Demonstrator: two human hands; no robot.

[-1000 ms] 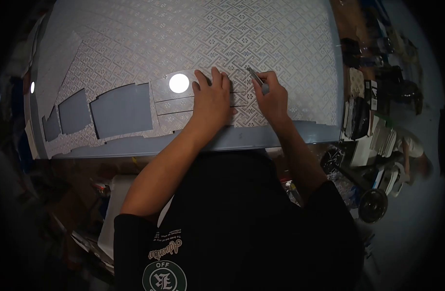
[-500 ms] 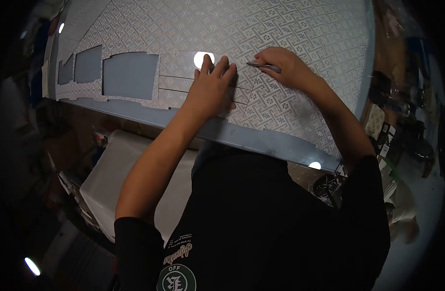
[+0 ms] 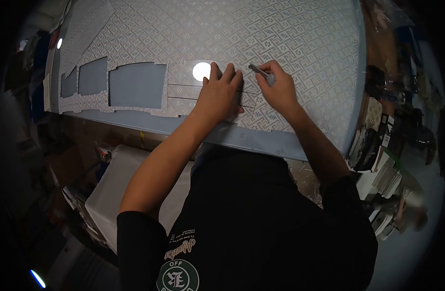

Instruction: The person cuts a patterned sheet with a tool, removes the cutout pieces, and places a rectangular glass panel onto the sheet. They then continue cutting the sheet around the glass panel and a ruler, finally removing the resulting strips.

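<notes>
My left hand (image 3: 220, 94) lies with its fingers spread on a clear template (image 3: 183, 92) marked with two dark parallel lines. Under it stretches pale silvery patterned material (image 3: 314, 63) with a geometric design. Just right of the template, my right hand (image 3: 278, 89) grips a slim grey tool (image 3: 262, 72), which looks like a knife or a pen. The tool's dark narrow end points up and left, close over the material near the template's upper right corner. Left of the template, angular openings (image 3: 137, 86) in the material show the blue-grey surface below.
The blue-grey table (image 3: 261, 139) has its front edge right at my body. A pale covered surface (image 3: 130, 177) stands below it on the left. Boxes and stacked papers (image 3: 385, 174) crowd the right side, beside a blurred person (image 3: 409, 201).
My right hand has drawn back from the template's right edge and turned, tilting the tool more steeply. My left hand still presses on the template. The whole view has shifted slightly.
</notes>
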